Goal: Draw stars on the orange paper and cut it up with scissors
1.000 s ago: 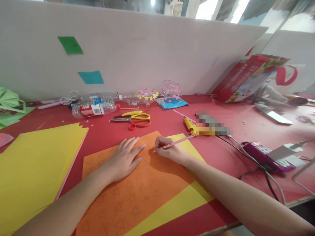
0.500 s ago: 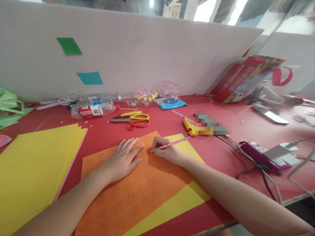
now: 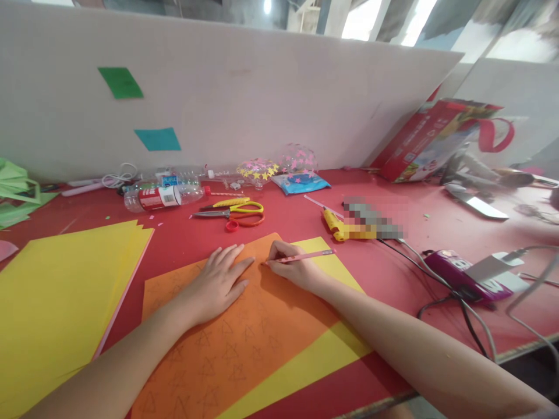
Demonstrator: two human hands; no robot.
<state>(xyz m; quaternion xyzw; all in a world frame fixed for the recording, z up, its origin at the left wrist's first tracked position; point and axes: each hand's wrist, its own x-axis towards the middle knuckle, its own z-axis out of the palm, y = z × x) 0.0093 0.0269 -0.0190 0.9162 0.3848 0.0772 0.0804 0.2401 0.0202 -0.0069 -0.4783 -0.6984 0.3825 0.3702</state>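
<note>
An orange sheet of paper (image 3: 279, 331) covered with several hand-drawn stars lies in front of me, partly on top of a yellow sheet (image 3: 305, 366). My left hand (image 3: 220, 285) rests flat on the orange sheet with its fingers spread, hiding some of the drawings. Pinched in my right hand (image 3: 292, 267) is a pink pencil (image 3: 312, 255), its tip touching the orange paper near the upper middle. The pencil leans over, with its rear end pointing right.
Yellow paper (image 3: 65, 291) is stacked at left. Behind my hands lie scissors (image 3: 227, 213), a plastic bottle (image 3: 159, 196), a blue packet (image 3: 301, 184) and a yellow glue gun (image 3: 334, 226). Cables and a purple box (image 3: 463, 276) sit at right, a red bag (image 3: 428, 142) behind.
The pencil has tilted flatter and its tip has shifted slightly on the orange paper. My left hand stays in place. The whole view has moved a little.
</note>
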